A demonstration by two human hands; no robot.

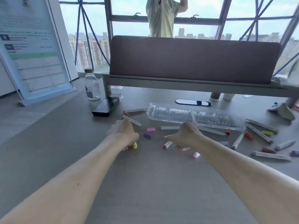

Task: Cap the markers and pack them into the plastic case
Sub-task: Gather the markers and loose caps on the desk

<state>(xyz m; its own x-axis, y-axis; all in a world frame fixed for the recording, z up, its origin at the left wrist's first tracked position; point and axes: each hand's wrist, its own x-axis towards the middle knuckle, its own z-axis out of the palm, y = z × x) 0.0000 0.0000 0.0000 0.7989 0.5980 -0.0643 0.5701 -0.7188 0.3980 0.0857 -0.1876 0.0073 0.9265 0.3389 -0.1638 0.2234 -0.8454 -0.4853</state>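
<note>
Markers (258, 133) lie scattered and mostly uncapped across the grey desk (145, 183), with loose caps among them, including a pink cap (151, 129) and a purple cap (147, 135) between the two hands. Just beyond them the clear plastic case (194, 115) lies open on its side and appears empty, so packing looks not yet begun and capping is barely under way.

At centre, the left hand (124, 135) is closed around a white marker (131, 120), its dark tip pointing toward the case; a yellow end (135, 145) shows below the curled fingers, though whether it is a cap or part of that marker cannot be told. The right hand (184, 136) is loosely curled, thumb stretched out, its fingers turned under; what, if anything, they hold cannot be told. A red-ended marker (167, 145) lies just beside it.

Farther out, a black phone (106, 106), a clear bottle (91, 85) and a small jar (116, 92) stand at the desk's left, before a brown divider panel (194, 60). A person in a pale green shirt (161, 16) stands at the window behind.
</note>
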